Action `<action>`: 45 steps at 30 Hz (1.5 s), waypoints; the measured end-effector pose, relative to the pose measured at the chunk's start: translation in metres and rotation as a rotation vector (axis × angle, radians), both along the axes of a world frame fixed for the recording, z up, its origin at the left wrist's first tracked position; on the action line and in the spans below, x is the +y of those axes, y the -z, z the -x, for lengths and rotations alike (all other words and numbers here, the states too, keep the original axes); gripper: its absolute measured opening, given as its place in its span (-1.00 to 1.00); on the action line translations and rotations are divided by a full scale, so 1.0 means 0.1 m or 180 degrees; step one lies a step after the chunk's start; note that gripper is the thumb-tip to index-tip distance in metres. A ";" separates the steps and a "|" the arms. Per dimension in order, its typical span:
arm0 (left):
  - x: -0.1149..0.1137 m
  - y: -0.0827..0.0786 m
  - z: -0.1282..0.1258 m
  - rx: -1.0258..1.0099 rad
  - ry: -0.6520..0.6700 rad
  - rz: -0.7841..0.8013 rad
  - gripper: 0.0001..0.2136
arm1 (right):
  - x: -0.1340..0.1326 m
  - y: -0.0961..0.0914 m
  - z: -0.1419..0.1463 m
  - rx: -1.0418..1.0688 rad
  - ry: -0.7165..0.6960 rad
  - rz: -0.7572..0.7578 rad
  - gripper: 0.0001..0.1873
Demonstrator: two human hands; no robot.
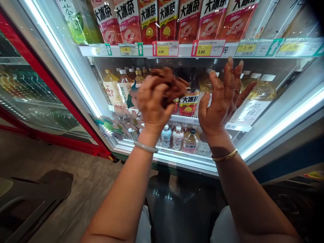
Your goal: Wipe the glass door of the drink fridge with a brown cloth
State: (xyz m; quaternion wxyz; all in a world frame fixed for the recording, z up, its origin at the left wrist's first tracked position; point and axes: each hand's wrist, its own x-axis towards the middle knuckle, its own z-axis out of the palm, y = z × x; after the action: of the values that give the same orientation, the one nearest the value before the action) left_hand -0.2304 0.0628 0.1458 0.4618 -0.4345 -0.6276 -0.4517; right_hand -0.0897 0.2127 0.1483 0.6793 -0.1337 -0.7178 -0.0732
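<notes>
A crumpled brown cloth [168, 86] is bunched in my left hand [153, 101], whose fingers are wrapped around it and slightly blurred. Both hands are raised before a lit drinks cooler, at the height of its middle shelf. My right hand [222, 98] has its fingers spread and holds nothing. Whether either hand or the cloth touches glass, I cannot tell. Behind the hands stand bottled drinks [124, 86] and a red and yellow drink pack [189, 103], partly hidden. A flower decal [128, 118] shows left of my left wrist.
Tall drink cartons [149, 20] line the upper shelf above price tags [165, 49]. Small bottles [178, 137] stand on the bottom shelf. A red door frame [58, 84] slants along the left. A dark, blurred object [37, 192] is at lower left above the floor [83, 199].
</notes>
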 end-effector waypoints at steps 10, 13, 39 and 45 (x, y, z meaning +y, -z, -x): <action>0.22 0.39 -0.40 -0.0218 0.0090 -0.0111 -0.61 | 0.00 -0.02 0.01 -0.0030 -0.0106 0.0160 -0.48; 0.24 0.43 -0.49 0.0564 0.0425 0.0474 -0.66 | 0.00 -0.02 0.03 0.0123 0.0009 -0.0004 -0.50; -0.18 0.46 0.27 -0.1029 -0.0969 -0.1099 -0.61 | -0.37 0.25 0.21 -0.0705 -0.0331 -0.0213 -0.48; 0.07 0.59 -0.27 0.0374 -0.0167 -0.0021 -0.62 | -0.38 0.25 0.29 -0.0449 -0.0307 -0.0216 -0.56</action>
State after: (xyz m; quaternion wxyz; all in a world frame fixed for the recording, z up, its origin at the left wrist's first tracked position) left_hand -0.2036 0.0697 0.0863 0.5109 -0.4422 -0.6091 -0.4152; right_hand -0.1189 0.1746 0.1232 0.6340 -0.0704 -0.7666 -0.0739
